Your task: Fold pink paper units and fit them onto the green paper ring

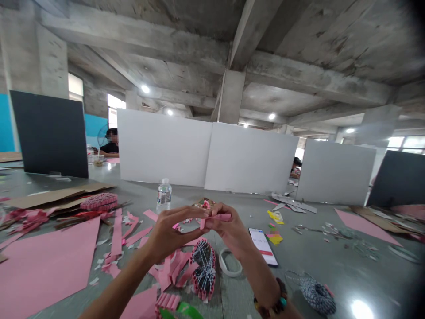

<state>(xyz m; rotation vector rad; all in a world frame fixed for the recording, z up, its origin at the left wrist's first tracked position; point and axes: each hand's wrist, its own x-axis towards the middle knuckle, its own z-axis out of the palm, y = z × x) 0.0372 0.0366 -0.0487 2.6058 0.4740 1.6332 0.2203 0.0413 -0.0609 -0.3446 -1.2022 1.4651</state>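
A pink strip (219,217) of paper or thin foam is pinched between my two hands above the table. My left hand (169,230) has its thumb and fingers closed on the strip's folded left end. On the other side, my right hand (229,228) grips it with thumb and forefinger, and part of the strip lies along the forefinger. Below them is a shoe-sole-shaped piece (203,268) edged with pink rolls and laced with black-and-white cord. Loose pink strips (171,270) lie under my left hand. A white tape roll (230,262) rests beneath my right wrist.
A water bottle (164,195) stands behind my left hand. To the right lie a phone (264,248) and a cord coil (317,294). A large pink sheet (49,266) covers the left side. White panels (166,150) stand across the back, with people partly visible beyond.
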